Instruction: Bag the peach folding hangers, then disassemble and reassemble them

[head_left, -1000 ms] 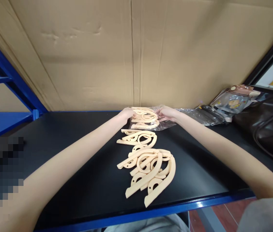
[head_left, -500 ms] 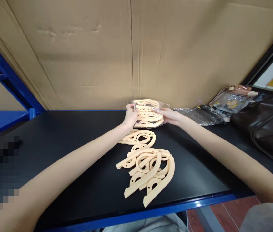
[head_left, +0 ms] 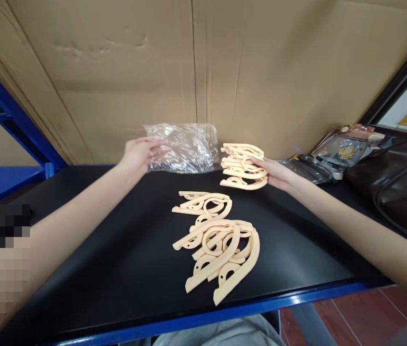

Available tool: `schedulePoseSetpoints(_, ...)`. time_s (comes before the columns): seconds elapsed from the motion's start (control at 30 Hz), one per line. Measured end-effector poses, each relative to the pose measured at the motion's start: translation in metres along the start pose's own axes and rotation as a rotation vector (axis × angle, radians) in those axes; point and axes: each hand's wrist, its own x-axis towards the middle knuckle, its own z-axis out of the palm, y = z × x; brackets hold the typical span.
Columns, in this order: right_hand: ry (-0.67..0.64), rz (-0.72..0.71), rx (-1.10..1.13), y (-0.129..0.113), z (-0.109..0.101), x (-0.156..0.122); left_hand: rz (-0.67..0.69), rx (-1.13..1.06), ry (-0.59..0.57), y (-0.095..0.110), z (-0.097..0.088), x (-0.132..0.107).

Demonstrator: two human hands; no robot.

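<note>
My left hand [head_left: 140,152] grips one end of an empty clear plastic bag [head_left: 185,146], held up off the black tabletop [head_left: 91,240] near the cardboard wall. My right hand [head_left: 273,174] is closed on a stack of cream curved flat parts [head_left: 241,166], holding it just above the table to the right of the bag. Bag and stack are apart. In front of both hands, loose cream curved parts [head_left: 218,250] lie in a spread pile, with a smaller group [head_left: 203,203] just behind it.
A brown cardboard sheet [head_left: 203,72] stands as the back wall. Packaged items in clear plastic [head_left: 344,149] and a dark brown bag [head_left: 401,187] sit at the right. Blue shelf framing [head_left: 12,125] rises at the left; the table's blue front edge [head_left: 261,307] runs below.
The stack of cream parts has come out of the plastic bag. My left hand pulled the bag away to the left and up; my right hand moved the stack right.
</note>
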Motion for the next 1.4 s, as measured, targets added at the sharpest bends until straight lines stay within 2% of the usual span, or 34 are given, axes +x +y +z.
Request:
schedulePoseSetpoints(0.07,0.014,0.046,-0.053,0.008,-0.004,-0.007,0.041,-0.027,0.071,0.008,-0.007,0.002)
schedulePoseSetpoints(0.13,0.013,0.086,-0.121,0.014,-0.002,-0.010,0.055,-0.051,0.086,0.011,-0.001,0.000)
schedulePoseSetpoints(0.27,0.000,0.123,-0.301,0.012,0.003,-0.008,0.025,-0.079,-0.020,0.004,0.032,-0.019)
schedulePoseSetpoints(0.4,0.050,0.064,-0.434,-0.004,-0.002,-0.010,-0.015,-0.104,-0.145,-0.008,0.061,-0.039)
schedulePoseSetpoints(0.47,0.014,0.033,-0.401,-0.011,-0.004,-0.019,-0.039,-0.110,-0.199,-0.012,0.070,-0.049)
schedulePoseSetpoints(0.57,-0.119,-0.024,-0.171,-0.020,-0.003,-0.041,-0.073,-0.103,-0.259,-0.019,0.079,-0.064)
schedulePoseSetpoints(0.67,-0.110,-0.137,-0.034,-0.026,0.000,-0.061,-0.088,-0.090,-0.268,-0.025,0.084,-0.082)
schedulePoseSetpoints(0.73,-0.031,-0.227,-0.045,-0.028,-0.001,-0.070,-0.102,-0.072,-0.301,-0.027,0.083,-0.091)
schedulePoseSetpoints(0.8,0.085,-0.310,-0.053,-0.030,-0.006,-0.075,-0.111,-0.056,-0.386,-0.025,0.077,-0.094)
schedulePoseSetpoints(0.87,0.135,-0.326,-0.038,-0.031,-0.014,-0.080,-0.081,-0.069,-0.426,-0.020,0.066,-0.091)
schedulePoseSetpoints(0.97,-0.008,-0.198,-0.066,-0.030,-0.020,-0.087,-0.022,-0.044,-0.441,-0.010,0.049,-0.078)
schedulePoseSetpoints(1.07,-0.177,-0.060,-0.135,-0.023,-0.015,-0.093,-0.033,0.183,-0.667,-0.007,0.038,-0.071)
schedulePoseSetpoints(1.13,-0.224,-0.030,-0.165,-0.016,-0.008,-0.094,-0.025,0.340,-0.791,-0.009,0.034,-0.071)
schedulePoseSetpoints(1.3,-0.132,-0.123,-0.164,-0.003,0.001,-0.091,-0.015,0.417,-0.862,-0.018,0.025,-0.078)
schedulePoseSetpoints(1.4,-0.101,-0.168,-0.127,0.000,-0.001,-0.090,-0.039,0.441,-0.970,-0.019,0.019,-0.082)
